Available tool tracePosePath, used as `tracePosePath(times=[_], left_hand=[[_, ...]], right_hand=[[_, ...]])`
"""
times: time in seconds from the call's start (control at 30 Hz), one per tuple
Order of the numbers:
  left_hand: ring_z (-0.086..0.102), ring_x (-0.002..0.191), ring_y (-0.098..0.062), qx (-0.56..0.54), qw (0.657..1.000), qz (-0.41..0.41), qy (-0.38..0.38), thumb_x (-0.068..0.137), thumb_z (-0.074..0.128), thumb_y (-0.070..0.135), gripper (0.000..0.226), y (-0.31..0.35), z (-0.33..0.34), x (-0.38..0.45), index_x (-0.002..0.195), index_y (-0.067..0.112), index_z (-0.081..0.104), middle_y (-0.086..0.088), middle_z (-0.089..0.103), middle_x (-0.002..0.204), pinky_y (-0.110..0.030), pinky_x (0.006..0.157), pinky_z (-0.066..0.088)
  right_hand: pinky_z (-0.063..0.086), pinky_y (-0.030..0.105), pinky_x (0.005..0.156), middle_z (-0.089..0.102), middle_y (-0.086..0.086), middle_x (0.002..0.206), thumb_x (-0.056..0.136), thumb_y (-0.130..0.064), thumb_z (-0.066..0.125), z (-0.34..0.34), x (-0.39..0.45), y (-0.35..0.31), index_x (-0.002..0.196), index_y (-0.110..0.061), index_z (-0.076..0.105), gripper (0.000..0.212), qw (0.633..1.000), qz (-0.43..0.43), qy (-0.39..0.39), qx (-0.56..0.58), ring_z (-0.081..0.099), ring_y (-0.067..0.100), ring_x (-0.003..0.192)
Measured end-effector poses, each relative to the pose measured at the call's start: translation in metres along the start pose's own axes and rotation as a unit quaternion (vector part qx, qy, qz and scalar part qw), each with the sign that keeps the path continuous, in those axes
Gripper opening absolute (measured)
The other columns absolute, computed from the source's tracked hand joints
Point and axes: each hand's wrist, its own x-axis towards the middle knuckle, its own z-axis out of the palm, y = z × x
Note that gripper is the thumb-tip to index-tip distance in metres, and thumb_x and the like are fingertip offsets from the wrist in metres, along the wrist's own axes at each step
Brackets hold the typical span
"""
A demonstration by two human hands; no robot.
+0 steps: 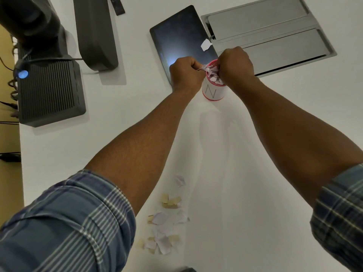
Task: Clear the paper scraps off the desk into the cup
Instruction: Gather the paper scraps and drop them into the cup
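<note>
A white cup (pixel 213 92) with a red rim and a letter N stands upright on the white desk (pixel 225 154), with paper scraps showing at its mouth. My left hand (pixel 185 72) is at the cup's left rim, its fingers pinched on paper scraps (pixel 204 68). My right hand (pixel 234 64) is closed over the cup's right rim, fingers down among the scraps. A pile of pale purple and tan scraps (pixel 165 222) lies on the desk near me, between my forearms. One white scrap (pixel 205 45) rests on the dark tablet.
A dark tablet (pixel 180 40) lies just behind the cup. A grey metal cable hatch (pixel 271 32) is set into the desk at the back right. A black ribbed box (pixel 51 91) with a blue light and a monitor stand (pixel 96 32) sit at the left.
</note>
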Motion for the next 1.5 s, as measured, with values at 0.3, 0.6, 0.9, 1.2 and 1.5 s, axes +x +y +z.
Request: tracePosePath(times=[0.3,0.6,0.9,1.2,1.5], left_hand=[[0.055,0.063,-0.007,0.044,0.997,0.067,-0.002,0.083,0.07,0.014,0.007,0.015,0.004,0.002,0.079,0.008,0.07,-0.002,0.068,0.077,-0.003,0.053,0.038],[0.064,0.083,-0.022,0.124,0.965,0.21,-0.092,0.092,0.058,0.021,0.02,0.022,0.02,-0.005,0.089,0.004,0.068,-0.013,0.068,0.091,-0.028,0.082,0.051],[0.061,0.107,-0.027,0.236,0.931,0.226,-0.164,0.087,0.065,0.025,0.035,0.024,0.017,0.004,0.119,0.011,0.061,-0.012,0.065,0.119,-0.031,0.096,0.046],[0.055,0.116,-0.028,0.3,0.869,0.354,-0.17,0.092,0.048,0.032,0.04,0.002,0.014,-0.022,0.126,0.014,0.059,-0.009,0.064,0.126,-0.039,0.11,0.033],[0.044,0.133,-0.03,0.348,0.85,0.347,-0.189,0.097,0.043,0.042,0.052,-0.014,0.022,-0.023,0.139,0.013,0.044,-0.01,0.049,0.143,-0.041,0.117,0.02]], right_hand=[[0.053,0.039,0.084,0.068,0.018,0.097,0.082,-0.015,0.069,-0.029,-0.004,0.01,0.102,0.001,0.067,0.025,0.996,-0.075,-0.043,0.017,0.064,0.032,0.087],[0.053,0.038,0.092,0.072,0.014,0.101,0.084,-0.007,0.069,-0.02,-0.018,0.022,0.105,-0.006,0.072,0.021,0.998,-0.054,0.012,0.04,0.067,0.029,0.093],[0.052,0.036,0.091,0.072,0.014,0.102,0.084,-0.01,0.07,-0.014,-0.022,0.035,0.106,-0.006,0.072,0.022,0.992,-0.061,0.071,0.088,0.067,0.028,0.093],[0.049,0.026,0.087,0.072,0.01,0.109,0.089,-0.014,0.066,-0.007,-0.03,0.033,0.111,-0.009,0.071,0.022,0.984,-0.033,0.117,0.13,0.069,0.023,0.094],[0.047,0.025,0.095,0.07,0.008,0.115,0.096,-0.009,0.049,-0.006,-0.029,0.036,0.113,-0.007,0.07,0.027,0.971,0.007,0.13,0.199,0.067,0.019,0.102]])
